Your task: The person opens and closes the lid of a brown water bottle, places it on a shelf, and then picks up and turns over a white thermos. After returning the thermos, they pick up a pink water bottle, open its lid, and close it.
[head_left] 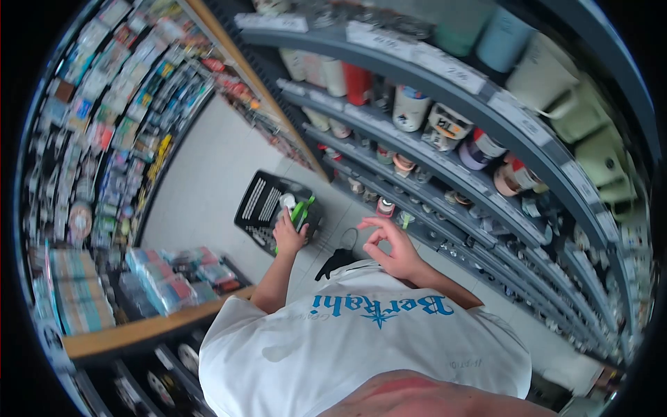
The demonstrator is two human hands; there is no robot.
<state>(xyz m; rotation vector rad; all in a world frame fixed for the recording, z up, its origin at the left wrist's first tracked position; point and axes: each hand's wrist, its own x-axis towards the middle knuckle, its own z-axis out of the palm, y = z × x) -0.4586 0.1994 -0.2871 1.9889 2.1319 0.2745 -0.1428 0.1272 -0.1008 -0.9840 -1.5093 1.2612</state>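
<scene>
In front of me to the left is a black shopping basket (258,207) with slotted sides and bright green handles (303,208). My left hand (291,234) is at these handles, its fingers apparently closed round them; the palm side is hidden. Just beyond its fingertips shows a white object (287,201), whose kind I cannot make out. My right hand (391,247) is raised in front of my shirt, fingers loosely bent, thumb and forefinger apart, with nothing in it. The shelves with mugs and jars are the things nearest to it.
Grey shelves (445,69) on the right carry mugs (545,73), tumblers (411,108) and jars behind price labels. Packaged goods (104,125) fill the left wall. A wood-edged display (156,323) with wrapped packs (163,278) stands close on my left. Pale floor (201,153) runs between.
</scene>
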